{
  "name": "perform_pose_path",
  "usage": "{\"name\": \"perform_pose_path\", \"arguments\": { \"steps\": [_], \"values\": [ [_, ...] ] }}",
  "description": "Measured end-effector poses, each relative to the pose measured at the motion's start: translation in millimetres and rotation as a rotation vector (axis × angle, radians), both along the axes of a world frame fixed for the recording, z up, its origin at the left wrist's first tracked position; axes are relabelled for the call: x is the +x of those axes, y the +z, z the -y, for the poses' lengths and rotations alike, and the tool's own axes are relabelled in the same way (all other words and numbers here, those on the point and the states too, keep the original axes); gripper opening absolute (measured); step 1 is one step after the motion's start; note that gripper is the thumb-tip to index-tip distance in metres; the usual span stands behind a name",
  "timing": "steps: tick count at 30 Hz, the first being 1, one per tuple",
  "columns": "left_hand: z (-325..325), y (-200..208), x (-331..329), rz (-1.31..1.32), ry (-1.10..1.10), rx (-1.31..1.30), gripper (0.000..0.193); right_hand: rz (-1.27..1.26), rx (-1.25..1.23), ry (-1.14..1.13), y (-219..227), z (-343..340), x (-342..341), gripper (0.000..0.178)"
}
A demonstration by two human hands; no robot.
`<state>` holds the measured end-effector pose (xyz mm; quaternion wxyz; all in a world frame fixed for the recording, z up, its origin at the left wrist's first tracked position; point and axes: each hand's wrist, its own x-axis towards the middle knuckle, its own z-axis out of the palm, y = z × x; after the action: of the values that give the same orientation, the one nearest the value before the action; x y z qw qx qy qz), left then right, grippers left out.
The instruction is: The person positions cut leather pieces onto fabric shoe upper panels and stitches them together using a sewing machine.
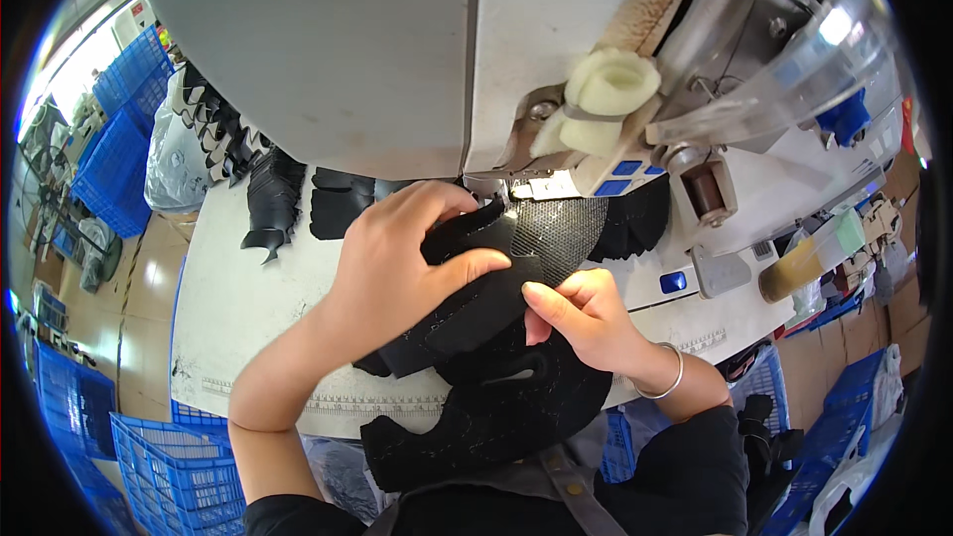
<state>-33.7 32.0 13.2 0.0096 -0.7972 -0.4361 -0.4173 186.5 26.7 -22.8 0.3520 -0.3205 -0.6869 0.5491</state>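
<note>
A black shoe upper [467, 318], with a shiny woven-mesh section [564, 228], lies under the lit needle area of a sewing machine [328, 50]. My left hand [382, 263] grips its left side, thumb on top and fingers curled around the raised edge. On the near right, my right hand [584, 313] pinches the edge between thumb and fingers. The softer black lining part [496, 407] hangs over the table's front edge toward my lap. The machine head hides the needle's upper part.
Stacked black pieces [273, 199] rest at the table's [258, 308] far left; more black pieces [640, 218] sit right of the needle. A thread spool [703, 189] is mounted on the machine's right. Blue crates [179, 471] stand on the floor, lower left.
</note>
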Motion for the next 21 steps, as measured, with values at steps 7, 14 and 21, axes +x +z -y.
{"name": "perform_pose_path", "arguments": {
  "steps": [7, 14, 21],
  "values": [
    [-31, 16, -7, 0.165, -0.181, -0.902, 0.035, -0.043, -0.065, 0.05, 1, -2, 0, 0.047],
    [-40, 20, -4, 0.367, -0.269, -1.093, 0.024, -0.112, -0.129, 0.054, 5, 8, -11, 0.049],
    [-33, 22, 0, 0.591, -0.317, -1.191, 0.014, -0.128, -0.1, 0.045, 8, 0, -5, 0.048]
  ]
}}
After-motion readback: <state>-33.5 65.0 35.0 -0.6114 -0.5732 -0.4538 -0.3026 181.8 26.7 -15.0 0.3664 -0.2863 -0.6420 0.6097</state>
